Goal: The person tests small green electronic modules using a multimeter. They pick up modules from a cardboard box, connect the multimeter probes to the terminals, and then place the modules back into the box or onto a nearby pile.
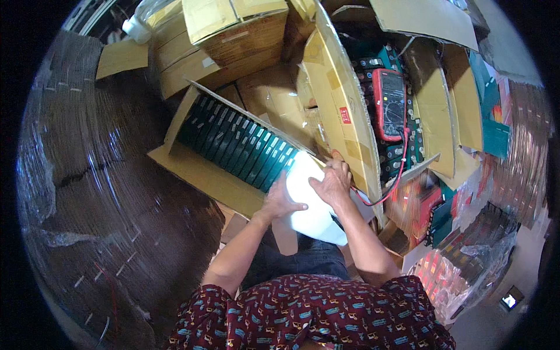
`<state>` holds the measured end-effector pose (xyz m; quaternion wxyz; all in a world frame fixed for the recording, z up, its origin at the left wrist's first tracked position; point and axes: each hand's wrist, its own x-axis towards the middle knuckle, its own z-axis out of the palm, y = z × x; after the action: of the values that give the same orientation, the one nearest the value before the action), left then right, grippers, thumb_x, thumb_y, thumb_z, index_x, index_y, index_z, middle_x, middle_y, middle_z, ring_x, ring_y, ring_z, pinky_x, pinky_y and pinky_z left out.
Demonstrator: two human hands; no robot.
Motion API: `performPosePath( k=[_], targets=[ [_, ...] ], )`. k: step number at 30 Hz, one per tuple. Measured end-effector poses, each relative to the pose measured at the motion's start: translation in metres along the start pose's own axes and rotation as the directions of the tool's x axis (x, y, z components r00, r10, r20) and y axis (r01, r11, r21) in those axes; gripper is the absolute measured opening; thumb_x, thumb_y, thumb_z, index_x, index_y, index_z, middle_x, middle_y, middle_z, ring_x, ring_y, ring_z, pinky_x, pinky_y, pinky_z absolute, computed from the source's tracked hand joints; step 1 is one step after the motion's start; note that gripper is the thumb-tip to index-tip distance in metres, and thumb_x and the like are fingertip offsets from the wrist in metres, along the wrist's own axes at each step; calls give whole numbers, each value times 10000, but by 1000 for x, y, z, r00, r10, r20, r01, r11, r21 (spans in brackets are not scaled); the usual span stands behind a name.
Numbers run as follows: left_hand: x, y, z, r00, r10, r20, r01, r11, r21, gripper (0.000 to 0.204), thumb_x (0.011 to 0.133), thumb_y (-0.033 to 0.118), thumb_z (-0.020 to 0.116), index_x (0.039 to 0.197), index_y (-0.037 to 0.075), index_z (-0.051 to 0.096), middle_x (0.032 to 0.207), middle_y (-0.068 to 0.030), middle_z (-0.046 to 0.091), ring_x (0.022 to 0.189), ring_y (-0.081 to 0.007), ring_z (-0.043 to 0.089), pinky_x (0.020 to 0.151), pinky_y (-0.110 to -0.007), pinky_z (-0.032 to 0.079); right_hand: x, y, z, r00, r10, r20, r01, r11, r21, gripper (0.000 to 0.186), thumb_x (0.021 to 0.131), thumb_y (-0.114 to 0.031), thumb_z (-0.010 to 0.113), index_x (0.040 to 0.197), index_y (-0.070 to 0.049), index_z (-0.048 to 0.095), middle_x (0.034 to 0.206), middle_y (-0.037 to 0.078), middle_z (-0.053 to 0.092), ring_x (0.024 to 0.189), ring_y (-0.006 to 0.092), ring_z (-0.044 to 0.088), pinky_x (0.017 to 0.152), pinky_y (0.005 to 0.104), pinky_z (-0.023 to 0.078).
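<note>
A flat piece [312, 204], glaring white in strong light, stands at the right end of an open cardboard box [224, 182]; its kind is washed out by the glare. My left hand [281, 201] grips its left side, thumb across the front, fingers partly hidden. On its upper right, my right hand [333, 182] is closed over the edge, with the thumb toward the piece and fingers by the box rim. Inside the box, a row of dark green slab-like units [239, 143] stands upright, each with a pale label on its top edge.
A red-cased multimeter [391, 105] with a red lead [401, 169] lies on dark units in another open carton [338, 87] at the right. Closed cartons [239, 35] are stacked at the back. Plastic-wrapped cardboard stacks [99, 146] fill the left side.
</note>
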<state>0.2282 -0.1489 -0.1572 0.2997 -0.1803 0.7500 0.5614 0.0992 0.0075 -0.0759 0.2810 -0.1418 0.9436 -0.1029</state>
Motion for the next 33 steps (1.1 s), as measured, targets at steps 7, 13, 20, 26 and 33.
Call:
performPosePath(
  k=[7,13,20,26,33],
  targets=[
    [22,-35,-23,966,247,75,-209,920,-333,1231,688,378,991,1621,31,267,1526,-227,492,1378,-302,516,1148,-436,466,-6,-25,-2,831,-228,508,-240,677,696,357,917,-225,786,1170,26,766,1131,87,739,1023,227,714,770,432,610],
    [44,-93,3,968,145,204,43,706,-707,748,957,306,781,1567,57,427,1397,-123,611,1242,-230,616,1042,-393,541,-24,-33,46,907,-36,420,-402,224,888,254,972,-171,726,1168,-10,717,1076,124,716,935,181,714,698,355,635],
    [35,-61,-24,974,-41,223,182,730,-659,746,1106,509,472,1672,67,270,1665,-133,355,1533,-267,304,1272,-397,238,-34,-27,137,996,24,-85,64,465,883,349,1038,-289,589,1228,-13,689,1074,199,711,1007,310,682,919,425,520],
    [32,14,-64,959,-138,247,216,922,-321,981,957,483,722,1689,60,224,1647,-205,397,1503,-323,383,1245,-415,309,-83,-28,127,994,100,-39,-15,488,873,380,979,-311,648,1213,-13,677,1088,204,694,1027,347,655,934,451,502],
    [82,-18,-70,921,-222,320,246,968,-38,808,777,251,858,1481,-19,567,1413,-224,655,1284,-315,626,1117,-404,471,-104,-16,116,977,210,-28,-92,538,838,435,911,-338,717,1196,-14,664,1105,211,675,1051,389,623,952,480,482]
  ],
)
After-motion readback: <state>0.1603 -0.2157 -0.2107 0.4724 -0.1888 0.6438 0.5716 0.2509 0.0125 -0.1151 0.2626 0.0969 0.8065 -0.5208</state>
